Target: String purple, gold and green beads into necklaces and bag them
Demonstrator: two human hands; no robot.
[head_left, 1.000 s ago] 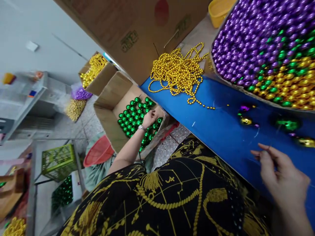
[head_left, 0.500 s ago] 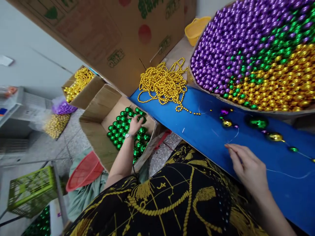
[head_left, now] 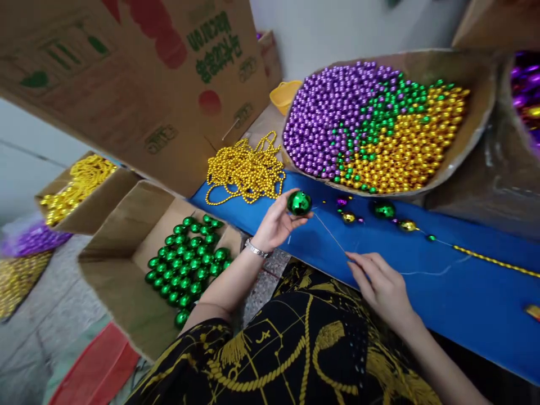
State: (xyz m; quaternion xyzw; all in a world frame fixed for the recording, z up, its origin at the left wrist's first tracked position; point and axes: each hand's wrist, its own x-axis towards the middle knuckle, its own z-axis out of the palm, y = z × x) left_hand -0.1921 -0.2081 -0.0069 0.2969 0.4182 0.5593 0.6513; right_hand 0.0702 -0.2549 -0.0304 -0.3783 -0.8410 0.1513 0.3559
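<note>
My left hand (head_left: 276, 225) holds a shiny green ball (head_left: 299, 202) up over the edge of the blue table (head_left: 455, 281). My right hand (head_left: 377, 281) rests on the table and pinches a thin thread (head_left: 331, 236) that runs up toward the ball. Farther along the thread lie strung beads: a small purple bead (head_left: 341, 201), a gold one (head_left: 348, 216), a green ball (head_left: 383, 210), another gold one (head_left: 407, 225), then a gold bead strand (head_left: 493, 260).
A cardboard box of green balls (head_left: 185, 264) sits on the floor at the left. A pile of gold bead strings (head_left: 247, 169) lies at the table's far end. A wide tray (head_left: 472, 135) holds purple, green and gold beads. More bead boxes stand at the far left.
My left hand has come out of the floor box with a green ball and risen to the table. My right hand now pinches the thread. The view has swung right.
</note>
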